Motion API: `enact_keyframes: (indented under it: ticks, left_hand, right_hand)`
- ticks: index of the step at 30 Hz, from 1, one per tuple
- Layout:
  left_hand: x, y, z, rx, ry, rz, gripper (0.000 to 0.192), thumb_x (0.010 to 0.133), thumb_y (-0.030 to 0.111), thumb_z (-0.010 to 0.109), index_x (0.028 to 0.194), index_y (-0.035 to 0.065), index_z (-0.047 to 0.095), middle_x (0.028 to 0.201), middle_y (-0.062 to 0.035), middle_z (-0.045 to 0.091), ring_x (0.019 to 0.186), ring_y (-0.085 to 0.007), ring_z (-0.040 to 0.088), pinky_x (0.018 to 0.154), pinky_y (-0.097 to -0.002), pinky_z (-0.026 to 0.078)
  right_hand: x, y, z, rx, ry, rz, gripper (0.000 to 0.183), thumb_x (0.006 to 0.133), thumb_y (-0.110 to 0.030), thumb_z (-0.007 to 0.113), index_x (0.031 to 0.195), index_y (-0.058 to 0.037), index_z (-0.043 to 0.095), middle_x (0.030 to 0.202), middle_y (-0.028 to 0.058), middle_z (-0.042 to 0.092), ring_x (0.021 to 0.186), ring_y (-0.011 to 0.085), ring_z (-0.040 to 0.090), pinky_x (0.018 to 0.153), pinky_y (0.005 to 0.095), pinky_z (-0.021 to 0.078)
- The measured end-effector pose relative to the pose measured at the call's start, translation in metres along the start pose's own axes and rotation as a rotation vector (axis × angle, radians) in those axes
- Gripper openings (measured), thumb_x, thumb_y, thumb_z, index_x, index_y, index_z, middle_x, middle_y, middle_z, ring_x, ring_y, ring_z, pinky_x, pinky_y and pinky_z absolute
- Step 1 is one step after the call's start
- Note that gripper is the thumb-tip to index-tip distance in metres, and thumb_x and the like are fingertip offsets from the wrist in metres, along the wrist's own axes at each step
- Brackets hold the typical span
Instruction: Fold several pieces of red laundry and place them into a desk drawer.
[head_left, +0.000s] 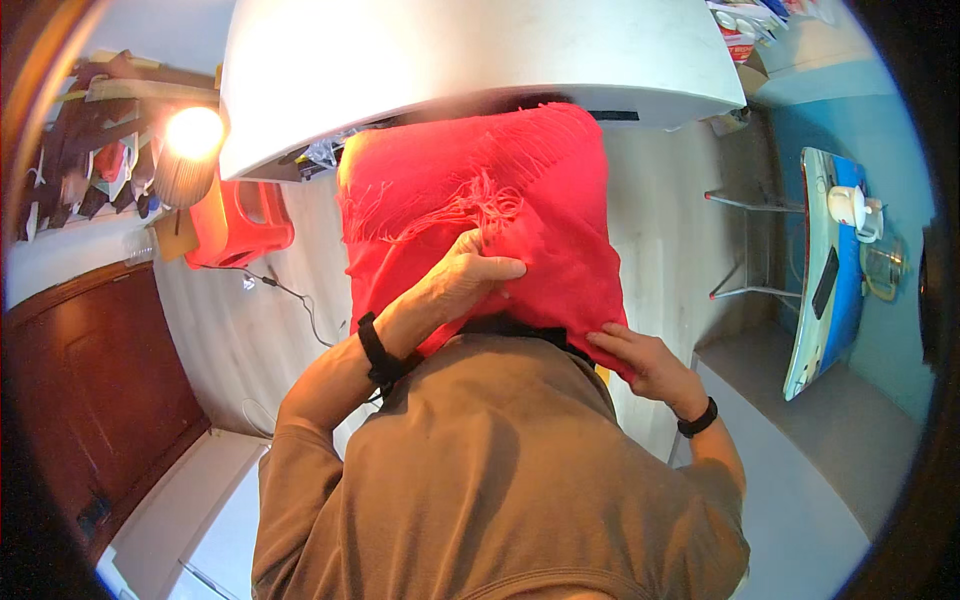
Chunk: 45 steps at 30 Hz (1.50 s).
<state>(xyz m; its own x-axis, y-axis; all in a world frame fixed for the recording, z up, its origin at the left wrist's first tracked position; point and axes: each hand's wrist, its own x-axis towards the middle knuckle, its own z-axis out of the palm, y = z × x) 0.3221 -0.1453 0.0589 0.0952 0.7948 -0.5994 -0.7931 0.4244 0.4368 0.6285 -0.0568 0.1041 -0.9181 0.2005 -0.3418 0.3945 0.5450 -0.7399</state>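
A red fringed shawl (480, 161) is spread across my lap, its far end close to the edge of a white table. Bunched fringe (487, 206) lies over its middle. There my left hand (465, 274) pinches the cloth between thumb and fingers, just below the tassels. At the near right edge of the shawl, my right hand (646, 364) rests with its fingers on top of the fabric; whether the thumb grips from below is hidden. I wear a black band on each wrist.
The white table (480, 45) stands in front of me. To the left are a lit lamp (187, 157), a red plastic stool (240, 217) and a cable (300, 292) on the floor. A small folding table (825, 300) at right bears a white cup (846, 204) and a glass jug (883, 268).
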Motion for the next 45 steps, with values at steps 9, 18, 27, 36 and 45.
enact_keyframes:
  ticks: [9, 18, 27, 36, 45]
  left_hand:
    - [-0.014, 0.01, 0.01, -0.055, -0.216, 0.122, 0.063, 0.071, 0.004, 0.074, 0.129, 0.0051, 0.05, 0.121, -0.0079, 0.06, 0.109, -0.0204, 0.059, 0.099, -0.0372, 0.045]
    - [-0.018, 0.006, 0.009, -0.035, -0.151, 0.119, 0.05, 0.08, 0.0, 0.068, 0.126, 0.0062, 0.052, 0.116, -0.0058, 0.062, 0.104, -0.0179, 0.061, 0.092, -0.034, 0.05]
    - [-0.024, 0.006, -0.009, 0.104, -0.031, 0.058, 0.035, 0.081, 0.005, 0.069, 0.115, 0.0066, 0.059, 0.105, -0.004, 0.065, 0.094, -0.0164, 0.063, 0.086, -0.033, 0.051]
    - [-0.02, 0.004, -0.007, 0.132, -0.016, 0.094, 0.016, 0.081, 0.013, 0.068, 0.097, 0.0097, 0.065, 0.086, 0.0038, 0.064, 0.07, -0.0051, 0.056, 0.058, -0.0208, 0.042]
    - [-0.023, 0.007, -0.005, -0.059, -0.164, 0.159, 0.048, 0.076, 0.002, 0.071, 0.122, 0.0006, 0.056, 0.115, -0.0081, 0.063, 0.103, -0.0169, 0.06, 0.098, -0.0346, 0.045]
  right_hand:
    - [0.031, -0.006, -0.039, 0.148, -0.056, 0.055, 0.052, 0.076, 0.006, 0.056, 0.127, -0.0065, 0.052, 0.121, 0.0181, 0.058, 0.112, 0.0338, 0.057, 0.094, 0.037, 0.0475]
    - [0.128, -0.035, -0.048, 0.193, 0.484, -0.131, 0.043, 0.078, 0.002, 0.06, 0.12, -0.0016, 0.057, 0.122, 0.0184, 0.058, 0.111, 0.0329, 0.057, 0.097, 0.037, 0.0446]
    - [0.198, -0.025, -0.041, 0.336, 0.189, -0.245, 0.031, 0.078, 0.004, 0.059, 0.109, -0.0009, 0.06, 0.106, 0.0142, 0.061, 0.103, 0.0259, 0.058, 0.093, 0.0348, 0.0441]
    - [0.191, -0.021, -0.025, 0.562, 0.153, -0.175, 0.016, 0.08, 0.007, 0.057, 0.092, -0.0006, 0.062, 0.09, 0.0056, 0.064, 0.087, 0.0145, 0.059, 0.08, 0.0289, 0.0473]
    - [0.194, -0.009, -0.031, 0.466, 0.529, -0.137, 0.01, 0.083, 0.004, 0.058, 0.09, -0.0022, 0.061, 0.085, 0.0043, 0.063, 0.084, 0.0122, 0.058, 0.078, 0.0274, 0.0471]
